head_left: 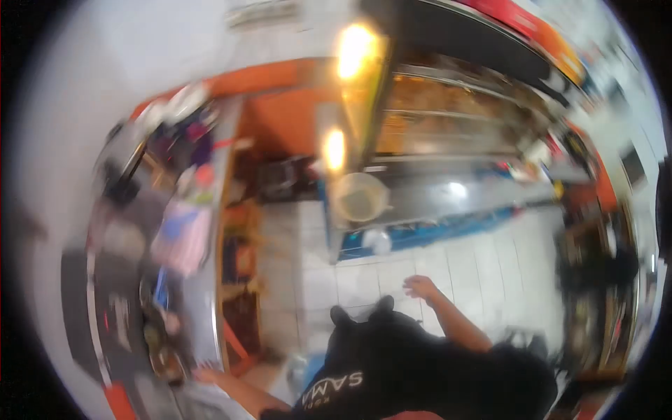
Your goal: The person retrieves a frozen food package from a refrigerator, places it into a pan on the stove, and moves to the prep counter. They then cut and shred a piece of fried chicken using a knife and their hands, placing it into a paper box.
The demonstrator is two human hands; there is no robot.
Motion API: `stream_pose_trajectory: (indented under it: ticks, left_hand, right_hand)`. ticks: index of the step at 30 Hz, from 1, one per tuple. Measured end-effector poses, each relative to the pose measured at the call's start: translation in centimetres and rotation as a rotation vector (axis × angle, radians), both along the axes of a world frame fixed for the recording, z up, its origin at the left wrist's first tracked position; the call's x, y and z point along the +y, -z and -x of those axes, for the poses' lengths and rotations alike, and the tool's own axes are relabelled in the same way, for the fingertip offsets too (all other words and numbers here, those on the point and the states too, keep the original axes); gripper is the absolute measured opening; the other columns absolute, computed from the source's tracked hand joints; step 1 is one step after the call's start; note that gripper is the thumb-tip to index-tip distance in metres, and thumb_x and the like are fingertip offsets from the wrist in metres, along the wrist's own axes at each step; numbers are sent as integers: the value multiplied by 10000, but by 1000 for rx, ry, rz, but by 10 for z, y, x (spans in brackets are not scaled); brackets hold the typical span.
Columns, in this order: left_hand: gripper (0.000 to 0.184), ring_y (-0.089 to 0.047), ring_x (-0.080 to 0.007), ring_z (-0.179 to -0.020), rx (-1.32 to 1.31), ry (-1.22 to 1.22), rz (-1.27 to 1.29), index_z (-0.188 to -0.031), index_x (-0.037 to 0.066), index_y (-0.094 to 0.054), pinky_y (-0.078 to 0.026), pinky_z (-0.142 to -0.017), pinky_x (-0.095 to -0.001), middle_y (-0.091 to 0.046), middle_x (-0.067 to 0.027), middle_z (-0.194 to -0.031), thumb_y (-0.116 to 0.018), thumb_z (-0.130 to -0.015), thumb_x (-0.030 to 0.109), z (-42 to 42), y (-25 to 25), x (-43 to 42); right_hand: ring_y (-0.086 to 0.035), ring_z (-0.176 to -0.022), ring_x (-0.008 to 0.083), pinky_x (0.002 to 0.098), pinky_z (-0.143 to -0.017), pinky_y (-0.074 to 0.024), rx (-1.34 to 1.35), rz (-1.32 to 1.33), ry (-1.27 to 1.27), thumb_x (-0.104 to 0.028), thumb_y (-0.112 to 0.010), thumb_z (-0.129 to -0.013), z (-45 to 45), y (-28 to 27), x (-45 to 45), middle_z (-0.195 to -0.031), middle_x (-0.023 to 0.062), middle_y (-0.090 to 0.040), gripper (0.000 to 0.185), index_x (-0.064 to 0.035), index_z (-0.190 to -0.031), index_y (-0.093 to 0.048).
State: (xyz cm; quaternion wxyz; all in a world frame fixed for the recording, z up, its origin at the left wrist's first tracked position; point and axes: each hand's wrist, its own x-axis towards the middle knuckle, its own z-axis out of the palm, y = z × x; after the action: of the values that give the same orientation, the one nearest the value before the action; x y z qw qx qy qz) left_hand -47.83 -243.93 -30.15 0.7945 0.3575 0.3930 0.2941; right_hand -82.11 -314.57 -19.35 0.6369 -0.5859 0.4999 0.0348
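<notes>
My left hand (207,375) is at the lower left, beside the front edge of the left counter (208,308). Its fingers are smeared by motion, and whether it touches the counter I cannot tell. My right hand (420,286) hangs in front of my body above the white tiled floor (455,262). The fingers of that hand look loosely stretched, with nothing visible in them. Ahead of me a pale round tub (360,197) stands at the left end of a metal work table (434,185).
A pink-striped cloth or bag (183,234) lies on the left counter among blurred items. Behind the metal table stands a lit display case (448,115) with shelves. A blue panel (434,234) runs below the table. Dark shelving (595,280) stands on the right.
</notes>
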Motion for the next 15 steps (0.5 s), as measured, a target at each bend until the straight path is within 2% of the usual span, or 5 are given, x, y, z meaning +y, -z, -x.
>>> stream_pose_trajectory:
  ticks: [1,2,4,10,15]
  left_hand:
    - [368,-573,-322,-1024,363,-121,-371,-1101,28,-575,-454,-881,-403,-600,-171,-1108,-555,-858,305,9,-82,-106]
    - [352,-610,-297,-918,547,78,-1050,-1054,11,-594,-482,-813,-405,-609,-198,-1061,-567,-834,285,3,-14,-134]
    - [344,-611,-301,-910,355,424,-1460,-1036,15,-599,-483,-807,-409,-611,-197,-1044,-568,-828,287,30,12,-237]
    - [321,-615,-314,-888,-467,1621,-1657,-982,26,-615,-484,-787,-421,-617,-195,-991,-568,-809,293,92,43,-526]
    - [305,-619,-324,-870,-589,2185,-1799,-936,35,-628,-485,-770,-431,-622,-193,-947,-569,-793,298,160,45,-636]
  right_hand:
    - [-608,-704,172,278,-616,-489,-55,-34,-31,-221,-627,-810,-8,-22,5,-904,81,-643,350,-32,-1103,-602]
    - [-604,-725,163,274,-631,-487,-126,-50,22,-230,-629,-813,5,-42,14,-905,70,-638,356,-40,-1113,-602]
    - [-583,-918,171,320,-788,-475,-248,-77,-113,-259,-605,-844,7,-51,15,-1083,79,-613,443,-66,-1237,-536]
    - [-509,-1128,196,333,-937,-420,-843,-48,-322,-271,-653,-842,51,-188,21,-1289,104,-505,548,-8,-1284,-465]
    - [-415,-1194,320,459,-1042,-252,-1497,-7,-515,-305,-724,-769,155,-257,29,-1273,190,-469,413,-77,-1099,-627]
